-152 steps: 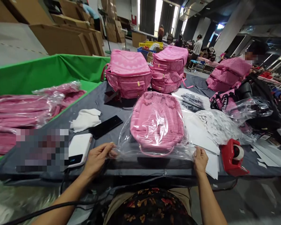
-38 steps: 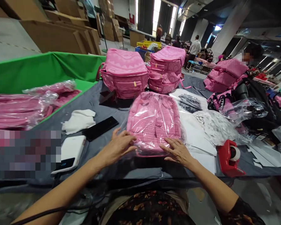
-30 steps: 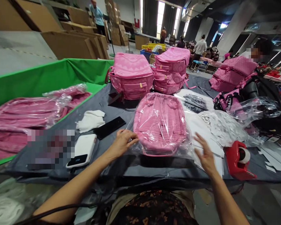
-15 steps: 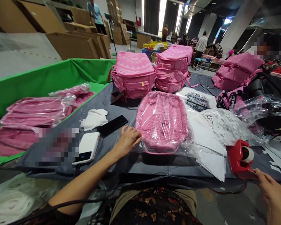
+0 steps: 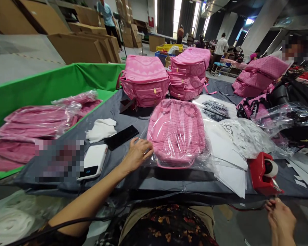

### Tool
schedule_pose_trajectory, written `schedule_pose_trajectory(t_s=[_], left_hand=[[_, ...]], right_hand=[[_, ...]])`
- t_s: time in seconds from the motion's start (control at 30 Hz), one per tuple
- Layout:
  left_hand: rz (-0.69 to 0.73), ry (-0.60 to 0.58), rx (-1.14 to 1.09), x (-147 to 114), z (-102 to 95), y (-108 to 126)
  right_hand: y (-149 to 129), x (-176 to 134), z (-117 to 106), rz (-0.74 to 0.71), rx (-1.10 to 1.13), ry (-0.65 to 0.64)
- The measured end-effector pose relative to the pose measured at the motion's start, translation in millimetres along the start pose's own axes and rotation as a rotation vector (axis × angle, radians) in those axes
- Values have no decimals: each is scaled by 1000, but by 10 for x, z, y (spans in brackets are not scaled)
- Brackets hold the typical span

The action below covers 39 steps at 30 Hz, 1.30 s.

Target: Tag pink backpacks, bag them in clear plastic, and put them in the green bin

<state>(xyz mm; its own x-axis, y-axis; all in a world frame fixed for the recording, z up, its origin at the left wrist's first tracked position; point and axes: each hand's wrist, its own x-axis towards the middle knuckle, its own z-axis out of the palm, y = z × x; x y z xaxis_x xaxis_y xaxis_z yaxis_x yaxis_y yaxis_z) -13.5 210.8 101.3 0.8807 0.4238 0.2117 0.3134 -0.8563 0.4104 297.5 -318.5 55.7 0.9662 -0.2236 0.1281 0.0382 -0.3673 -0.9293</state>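
Note:
A pink backpack (image 5: pixel 177 131) in a clear plastic bag lies flat in front of me on the dark cloth. My left hand (image 5: pixel 138 150) rests at the bag's left edge, fingers stretched out and slightly bent, touching the plastic. To the right stands a red tape dispenser (image 5: pixel 259 174) with a roll of tape (image 5: pixel 271 168) in it. Just below its front end is my right hand (image 5: pixel 281 215), with thumb and fingers pinched together. Whatever sits in that pinch is too small to make out.
Pink backpacks (image 5: pixel 145 80) are stacked behind the bagged one. A green-walled bin (image 5: pixel 97 73) at left holds bagged pink items. Near my left hand lie a black phone (image 5: pixel 122 137), a white power bank (image 5: pixel 93 160) and a white cloth (image 5: pixel 101 130). White sheets (image 5: pixel 231 174) lie at right.
My right hand has moved left and down from the tape dispenser's front end, its fingers now pinched. My left hand stays at the edge of the bag.

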Motion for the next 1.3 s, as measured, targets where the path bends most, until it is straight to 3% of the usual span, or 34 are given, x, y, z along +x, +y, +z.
schedule_pose_trajectory(t_s=[0.13, 0.23, 0.33, 0.5, 0.53, 0.6, 0.67, 0.73, 0.8, 0.9, 0.97, 1.03, 1.1, 1.2, 1.3], left_hand=[[-8, -15, -33, 10, -20, 14], [-10, -17, -53, 20, -26, 10], [-2, -23, -60, 34, -39, 1], [-1, -58, -66, 59, -60, -2], [-10, -65, -72, 61, -62, 3], [-29, -70, -86, 60, -66, 18], [-43, -62, -99, 57, -68, 32], [-47, -50, -110, 53, -63, 33], [-38, -33, -115, 50, -49, 17], [-8, -12, -134, 49, -18, -30], [5, -8, -146, 49, 4, -55], [7, -8, -144, 47, 21, -59], [-9, -9, -122, 46, 28, -41], [-25, -29, -103, 55, -15, -8], [-62, -71, -273, 107, -151, -50]], right_hand=[[-274, -263, 478, 196, 333, -141], [-759, -581, 799, 142, 475, -257], [-1389, -972, 1187, -99, 492, -522], [-2399, -1603, 2208, -764, -35, -1415], [-2529, -1709, 2439, -878, -147, -1527], [-2687, -1873, 2867, -1063, -378, -1634], [-2731, -1950, 3194, -1163, -600, -1691], [-2713, -1926, 3381, -1185, -747, -1678], [-2681, -1832, 3419, -1166, -828, -1527], [-2633, -1714, 3275, -1170, -777, -1248], [-2577, -1746, 3148, -1188, -613, -1282], [-2491, -1881, 3086, -1175, -493, -1401], [-2395, -2070, 3121, -1126, -552, -1455], [-2306, -2289, 3288, -1065, -752, -1422], [-2299, -2272, 3344, -1032, -653, -1423]])
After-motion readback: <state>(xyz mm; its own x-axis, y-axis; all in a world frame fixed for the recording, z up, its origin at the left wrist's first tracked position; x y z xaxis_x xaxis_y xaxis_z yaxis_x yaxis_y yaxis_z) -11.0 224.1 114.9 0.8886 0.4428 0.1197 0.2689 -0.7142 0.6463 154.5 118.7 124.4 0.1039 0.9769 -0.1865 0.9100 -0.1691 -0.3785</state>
